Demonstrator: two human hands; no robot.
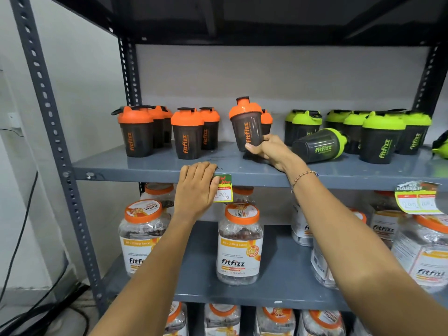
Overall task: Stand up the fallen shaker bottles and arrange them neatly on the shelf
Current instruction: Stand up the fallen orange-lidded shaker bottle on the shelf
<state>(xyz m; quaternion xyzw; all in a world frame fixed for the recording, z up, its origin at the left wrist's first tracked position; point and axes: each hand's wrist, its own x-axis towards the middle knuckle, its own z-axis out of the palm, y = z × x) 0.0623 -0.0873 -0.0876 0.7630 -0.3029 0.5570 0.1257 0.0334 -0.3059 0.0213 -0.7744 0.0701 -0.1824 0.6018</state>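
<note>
My right hand (265, 149) grips the base of an orange-lidded dark shaker bottle (245, 124), held slightly tilted just above the grey shelf (150, 166). Several orange-lidded shakers (135, 129) stand upright to its left, and one more (266, 121) stands behind it. A green-lidded shaker (320, 144) lies on its side just right of my hand. Several green-lidded shakers (383, 137) stand upright on the right, and another green one (441, 146) lies at the frame's right edge. My left hand (197, 187) rests on the shelf's front edge, fingers curled over it beside a price tag (224, 189).
Large clear jars with orange lids (240, 243) fill the shelf below and the one under it. A grey perforated upright (48, 132) frames the left side. The shelf above (242, 18) hangs low overhead. A second price tag (417, 200) hangs at right. Cables lie on the floor at left.
</note>
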